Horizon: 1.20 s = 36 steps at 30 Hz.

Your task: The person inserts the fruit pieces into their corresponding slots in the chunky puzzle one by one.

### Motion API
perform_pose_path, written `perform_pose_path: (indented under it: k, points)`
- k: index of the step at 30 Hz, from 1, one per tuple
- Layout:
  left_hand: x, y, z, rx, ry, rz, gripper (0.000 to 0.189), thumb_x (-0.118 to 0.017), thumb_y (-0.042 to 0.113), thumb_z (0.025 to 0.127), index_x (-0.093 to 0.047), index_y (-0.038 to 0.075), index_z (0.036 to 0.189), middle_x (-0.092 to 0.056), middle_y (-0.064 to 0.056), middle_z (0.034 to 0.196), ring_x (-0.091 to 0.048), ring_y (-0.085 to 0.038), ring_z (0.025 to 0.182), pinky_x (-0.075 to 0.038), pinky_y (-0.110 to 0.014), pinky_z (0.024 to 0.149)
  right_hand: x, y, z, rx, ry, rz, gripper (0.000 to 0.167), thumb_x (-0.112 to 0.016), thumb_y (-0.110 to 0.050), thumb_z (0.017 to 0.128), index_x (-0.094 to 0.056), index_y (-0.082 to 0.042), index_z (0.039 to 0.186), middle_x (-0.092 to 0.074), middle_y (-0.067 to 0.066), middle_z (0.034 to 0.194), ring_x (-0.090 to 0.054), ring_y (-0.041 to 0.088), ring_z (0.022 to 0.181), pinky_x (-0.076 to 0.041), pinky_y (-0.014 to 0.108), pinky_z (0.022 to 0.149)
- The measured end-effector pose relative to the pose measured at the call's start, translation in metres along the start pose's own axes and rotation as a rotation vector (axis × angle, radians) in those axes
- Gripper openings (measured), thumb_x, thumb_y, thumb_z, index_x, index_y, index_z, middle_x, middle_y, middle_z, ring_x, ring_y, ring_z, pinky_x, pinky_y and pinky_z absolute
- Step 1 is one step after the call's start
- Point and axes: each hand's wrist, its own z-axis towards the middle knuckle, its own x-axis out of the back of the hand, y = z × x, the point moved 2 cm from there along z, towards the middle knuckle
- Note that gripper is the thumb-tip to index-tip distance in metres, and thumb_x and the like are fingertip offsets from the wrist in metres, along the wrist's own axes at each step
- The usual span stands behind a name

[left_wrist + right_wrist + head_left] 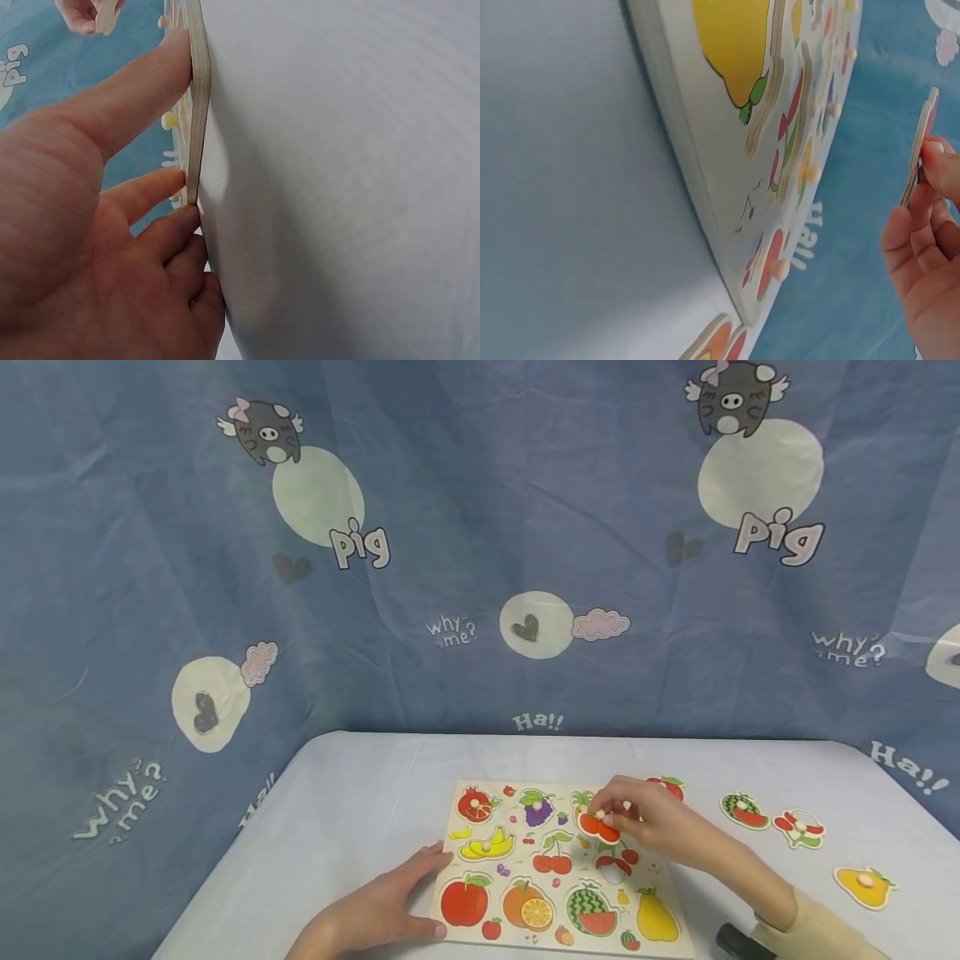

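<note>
A wooden fruit puzzle board (pixel 517 883) lies on the white table. My left hand (pixel 386 893) rests against its left side, thumb and fingertips touching the edge; the left wrist view shows the thumb (pixel 154 75) along the board's rim. Above the board's upper right part, my right hand (pixel 648 818) pinches a flat puzzle piece (pixel 598 828) with red rounded shapes, likely cherries. Seen edge-on in the right wrist view, this piece (pixel 922 142) is tilted upright between thumb and fingers. Knobbed pomegranate (pixel 476 805), grape (pixel 537 808) and banana (pixel 489 845) pieces sit in the board.
Right of the board lie a watermelon piece (pixel 744 811), a red-and-white piece with green leaves (pixel 799 828) and a yellow pear piece (pixel 865 887). A red piece (pixel 669 787) shows partly behind my right hand. A patterned blue cloth (pixel 450 543) hangs behind the table.
</note>
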Motion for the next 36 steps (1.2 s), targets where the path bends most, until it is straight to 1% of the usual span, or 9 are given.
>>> perform_pose_path:
  k: [7,10,14,18,22,25,28,33,36]
  points:
    - [0.000,-0.002,0.001,-0.001,-0.004,-0.002,0.087,-0.085,0.044,0.071,-0.044,0.031,0.147,-0.031,-0.002,0.158,-0.035,-0.031,0.136,-0.032,-0.068,0.103,-0.004,-0.002,0.005,-0.033,-0.051,0.015,0.018,-0.068,-0.011,0.094,-0.069,-0.025,0.105,-0.063,-0.003,0.093,-0.054,0.011,0.081,-0.051,0.025,0.069]
    - [0.000,-0.002,0.002,-0.002,-0.003,0.006,0.087,-0.084,0.044,0.071,-0.044,0.031,0.148,-0.031,-0.002,0.158,-0.035,-0.031,0.135,-0.031,-0.068,0.104,-0.006,-0.002,0.008,-0.035,-0.068,0.015,0.019,-0.068,-0.010,0.093,-0.069,-0.026,0.104,-0.063,-0.004,0.093,-0.055,0.011,0.082,-0.052,0.026,0.071]
    - [0.000,-0.002,0.002,-0.001,0.001,0.014,0.088,-0.085,0.044,0.071,-0.044,0.031,0.147,-0.032,-0.002,0.158,-0.035,-0.031,0.136,-0.031,-0.068,0.104,-0.007,-0.002,0.012,-0.004,-0.086,0.017,0.022,-0.068,-0.006,0.092,-0.069,-0.024,0.104,-0.062,-0.008,0.092,-0.055,0.010,0.081,-0.052,0.025,0.069]
    - [0.000,-0.001,0.002,0.000,0.003,0.017,0.088,-0.085,0.044,0.071,-0.044,0.030,0.147,-0.032,-0.002,0.158,-0.034,-0.032,0.137,-0.031,-0.068,0.104,-0.010,-0.003,0.016,0.032,-0.107,0.012,0.021,-0.067,-0.005,0.093,-0.068,-0.023,0.104,-0.061,-0.008,0.091,-0.054,0.009,0.079,-0.051,0.024,0.066]
    - [0.000,0.000,0.001,0.001,0.000,0.015,0.088,-0.084,0.045,0.071,-0.044,0.030,0.147,-0.032,-0.002,0.158,-0.034,-0.031,0.137,-0.031,-0.068,0.104,-0.013,-0.003,0.020,0.005,-0.144,0.019,0.018,-0.067,-0.009,0.094,-0.067,-0.025,0.103,-0.063,-0.008,0.092,-0.055,0.008,0.080,-0.051,0.024,0.069]
    - [0.000,0.000,0.000,0.007,-0.001,0.014,0.088,-0.084,0.045,0.071,-0.044,0.030,0.148,-0.031,-0.002,0.158,-0.034,-0.031,0.137,-0.031,-0.068,0.104,-0.016,-0.003,0.023,-0.004,-0.167,0.039,0.017,-0.067,-0.010,0.094,-0.068,-0.024,0.104,-0.064,-0.008,0.095,-0.055,0.009,0.081,-0.051,0.025,0.071]
    - [0.000,0.000,0.001,0.010,0.000,0.016,0.087,-0.085,0.044,0.071,-0.044,0.030,0.147,-0.031,-0.003,0.158,-0.034,-0.032,0.138,-0.031,-0.068,0.104,-0.017,-0.002,0.025,-0.007,-0.184,0.046,0.017,-0.066,-0.009,0.095,-0.068,-0.023,0.104,-0.064,-0.009,0.098,-0.055,0.010,0.083,-0.052,0.026,0.071]
    - [0.000,0.000,0.002,0.004,0.000,0.019,0.087,-0.085,0.043,0.071,-0.044,0.029,0.148,-0.032,-0.002,0.158,-0.033,-0.031,0.139,-0.030,-0.067,0.105,-0.021,-0.001,0.028,-0.040,-0.207,0.040,0.020,-0.066,-0.009,0.095,-0.068,-0.027,0.103,-0.063,-0.013,0.101,-0.055,0.010,0.087,-0.052,0.026,0.076]
    - [0.000,-0.001,0.002,-0.008,-0.001,0.018,0.087,-0.085,0.042,0.072,-0.044,0.028,0.148,-0.032,-0.003,0.158,-0.033,-0.032,0.139,-0.030,-0.067,0.106,-0.024,-0.001,0.030,-0.023,-0.222,0.055,0.020,-0.065,-0.008,0.095,-0.068,-0.026,0.103,-0.063,-0.012,0.101,-0.056,0.011,0.087,-0.052,0.026,0.077]
